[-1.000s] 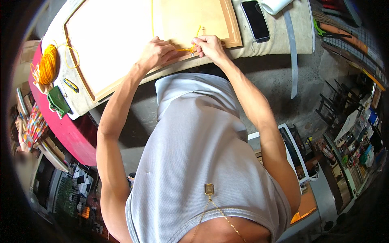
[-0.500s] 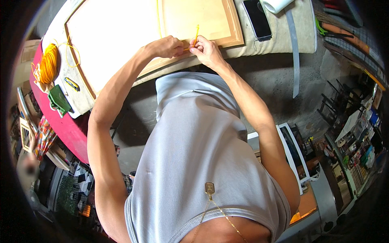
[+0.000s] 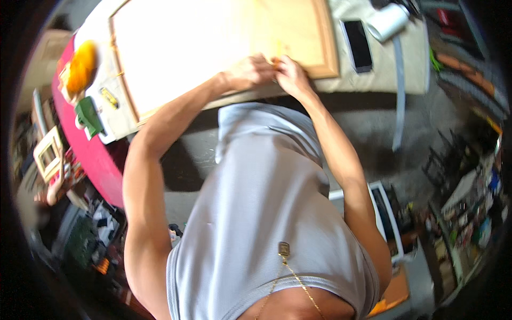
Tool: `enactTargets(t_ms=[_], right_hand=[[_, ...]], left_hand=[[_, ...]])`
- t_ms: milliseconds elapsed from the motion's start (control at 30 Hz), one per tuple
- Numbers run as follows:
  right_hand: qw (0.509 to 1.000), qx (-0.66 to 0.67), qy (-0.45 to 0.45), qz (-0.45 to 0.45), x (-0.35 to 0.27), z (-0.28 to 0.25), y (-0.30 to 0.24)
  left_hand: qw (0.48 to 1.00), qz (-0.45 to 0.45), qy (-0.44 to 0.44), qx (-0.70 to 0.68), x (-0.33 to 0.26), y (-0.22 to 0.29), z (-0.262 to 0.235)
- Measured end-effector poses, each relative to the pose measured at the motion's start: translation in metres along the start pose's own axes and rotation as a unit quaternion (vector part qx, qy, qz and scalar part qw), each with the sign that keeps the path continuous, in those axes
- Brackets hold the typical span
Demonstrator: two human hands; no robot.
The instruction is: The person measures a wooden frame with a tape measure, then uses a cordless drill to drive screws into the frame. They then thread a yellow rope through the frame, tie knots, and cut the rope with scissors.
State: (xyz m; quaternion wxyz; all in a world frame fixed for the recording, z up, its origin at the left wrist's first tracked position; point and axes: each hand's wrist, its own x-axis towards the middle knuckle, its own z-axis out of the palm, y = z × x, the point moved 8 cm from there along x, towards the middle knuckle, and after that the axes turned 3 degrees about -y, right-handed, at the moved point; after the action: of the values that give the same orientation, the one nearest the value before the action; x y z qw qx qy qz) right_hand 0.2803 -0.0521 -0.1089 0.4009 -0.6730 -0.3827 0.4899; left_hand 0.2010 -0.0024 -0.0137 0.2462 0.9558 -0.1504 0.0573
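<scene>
Both hands meet at the near edge of a large wooden frame (image 3: 326, 40) with a pale backing board, lying on a cloth-covered table (image 3: 381, 80). My left hand (image 3: 250, 72) is closed, with its fingers curled. My right hand (image 3: 292, 76) is pinched right beside it. Between the fingertips shows a short bit of yellow-orange cord (image 3: 276, 62), blurred and mostly covered by the fingers. Whether it is knotted cannot be made out. A coil of the same coloured cord (image 3: 81, 66) lies left of the frame.
Left of the frame are a yellow cutter (image 3: 109, 98) and a green tool (image 3: 89, 116). To the right lie a black phone (image 3: 357, 46) and a white roll (image 3: 388, 22). A grey strip (image 3: 399, 101) hangs over the table's front edge.
The hands have drawn closer together on the cord. Its free end, which stuck up above my right hand, is no longer plain. The whole view has shifted and blurred.
</scene>
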Motion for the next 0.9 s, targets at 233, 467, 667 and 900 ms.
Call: enactTargets(t_ms=[233, 467, 667, 900], right_hand=[[0.965, 0.233, 0.040, 0.118, -0.007, -0.015, 0.004], [0.996, 0.085, 0.026, -0.010, -0.003, -0.021, -0.024], [0.988, -0.127, 0.017, -0.090, -0.009, -0.018, -0.053], [0.968, -0.204, -0.033, -0.143, -0.003, -0.011, -0.069]], left_hand=[[0.995, -0.029, 0.069, -0.071, -0.009, -0.003, 0.002], [0.948, -0.219, 0.214, -0.088, -0.033, -0.016, 0.014], [0.915, -0.278, 0.284, -0.078, -0.040, -0.014, 0.016], [0.913, -0.299, 0.269, -0.070, -0.042, -0.012, 0.016]])
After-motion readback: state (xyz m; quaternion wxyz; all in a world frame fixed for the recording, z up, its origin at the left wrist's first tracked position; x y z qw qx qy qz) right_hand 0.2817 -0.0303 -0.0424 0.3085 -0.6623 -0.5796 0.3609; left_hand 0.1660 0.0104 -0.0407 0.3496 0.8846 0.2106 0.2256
